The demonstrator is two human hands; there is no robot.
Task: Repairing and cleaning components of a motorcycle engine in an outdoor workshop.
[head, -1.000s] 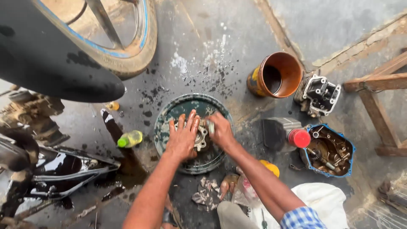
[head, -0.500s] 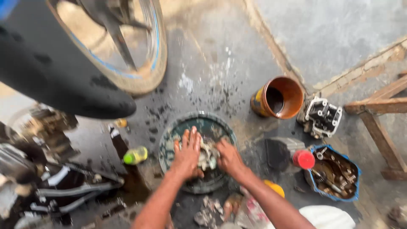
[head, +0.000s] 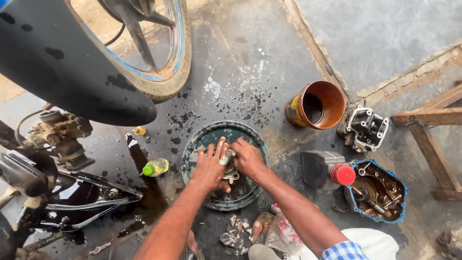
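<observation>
Both hands [head: 228,166] in a basin [head: 199,139] on the floor [head: 250,58]; bottle [head: 155,167] left, can [head: 315,105] behind right, wheel [head: 144,58] behind left.

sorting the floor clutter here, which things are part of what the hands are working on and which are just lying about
In hand:
- left hand
- right hand
- metal engine part, gripped by both hands
- round green basin under it

Lying about:
- rusty orange can
- cylinder head
- grey jug with red cap
- engine cover
- small green-capped bottle
- rag
- carburetor
</observation>
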